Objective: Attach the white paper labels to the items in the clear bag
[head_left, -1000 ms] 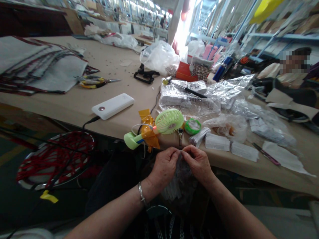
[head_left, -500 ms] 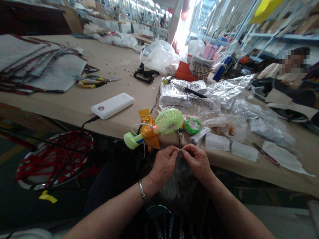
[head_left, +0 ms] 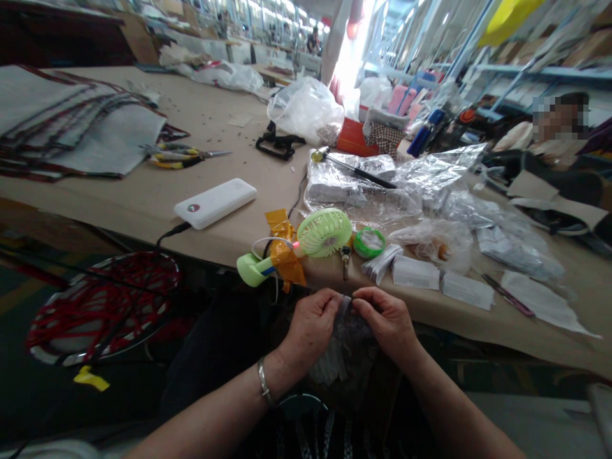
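My left hand point(head_left: 308, 326) is closed in a pinch just off the table's front edge. Between its thumb and forefinger is a small whitish, see-through piece point(head_left: 345, 303), too blurred to name. Facing it, my right hand point(head_left: 386, 320) has its thumb and forefinger curled together, with a tiny dark bit at the tips that I cannot make out. Below both hands, over my lap, lies clear crumpled plastic with pale strips point(head_left: 329, 363). Just beyond the fingers, a small metal tool with a dark knob point(head_left: 345, 261) stands at the table edge.
A green handheld fan point(head_left: 325, 233) is taped to the edge near a white power bank point(head_left: 216, 203). To the right are a green round tub point(head_left: 369, 242), stacks of paper labels point(head_left: 415, 273) and a slim cutter point(head_left: 507, 295). A hammer point(head_left: 354, 168) rests on plastic-wrapped bundles. Another person sits far right.
My hands, which met at the fingertips, are now slightly apart and a little lower. More of the whitish piece and the metal tool's lower end shows.
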The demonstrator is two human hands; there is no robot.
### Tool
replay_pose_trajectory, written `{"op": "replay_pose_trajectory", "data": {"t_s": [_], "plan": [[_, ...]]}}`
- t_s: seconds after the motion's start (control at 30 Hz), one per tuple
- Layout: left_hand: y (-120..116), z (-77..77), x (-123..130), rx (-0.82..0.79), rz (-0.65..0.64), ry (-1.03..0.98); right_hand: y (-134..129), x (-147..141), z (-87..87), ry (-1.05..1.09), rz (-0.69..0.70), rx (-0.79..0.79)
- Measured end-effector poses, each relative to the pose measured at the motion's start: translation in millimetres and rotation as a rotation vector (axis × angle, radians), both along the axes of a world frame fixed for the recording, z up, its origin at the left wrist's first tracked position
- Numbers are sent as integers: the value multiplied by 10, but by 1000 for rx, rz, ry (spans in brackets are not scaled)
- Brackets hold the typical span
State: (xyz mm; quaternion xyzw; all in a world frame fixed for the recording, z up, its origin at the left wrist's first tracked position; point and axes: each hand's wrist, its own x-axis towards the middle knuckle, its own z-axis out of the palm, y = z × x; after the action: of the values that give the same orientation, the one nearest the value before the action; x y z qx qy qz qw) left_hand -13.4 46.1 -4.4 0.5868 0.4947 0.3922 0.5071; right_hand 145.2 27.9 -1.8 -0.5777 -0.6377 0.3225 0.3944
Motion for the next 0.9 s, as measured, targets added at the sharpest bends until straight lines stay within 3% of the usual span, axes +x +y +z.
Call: {"op": "replay_pose_trajectory", "data": {"t_s": [0.23, 0.33, 0.47, 0.57, 0.7, 0.83, 0.9], "plan": [[9, -203, -38, -72, 16, 50, 7, 375, 74, -560, -128, 427], [13, -288, -44, -132, 25, 79, 74, 421, -12, -797, -171, 489], [-13, -348, -44, -152, 4, 122, 103, 406, -121, -861, -177, 544], [-28, -340, -10, -152, -12, 96, 109, 443, -109, -806, -177, 599], [-49, -235, 111, -322, -50, -123, 53, 482, -18, -697, -103, 670], [-80, -86, 274, -682, -138, -596, -182, 351, 36, -615, 49, 701], [-88, -45, 348, -764, -173, -773, -324, 257, 35, -604, 118, 689]]}}
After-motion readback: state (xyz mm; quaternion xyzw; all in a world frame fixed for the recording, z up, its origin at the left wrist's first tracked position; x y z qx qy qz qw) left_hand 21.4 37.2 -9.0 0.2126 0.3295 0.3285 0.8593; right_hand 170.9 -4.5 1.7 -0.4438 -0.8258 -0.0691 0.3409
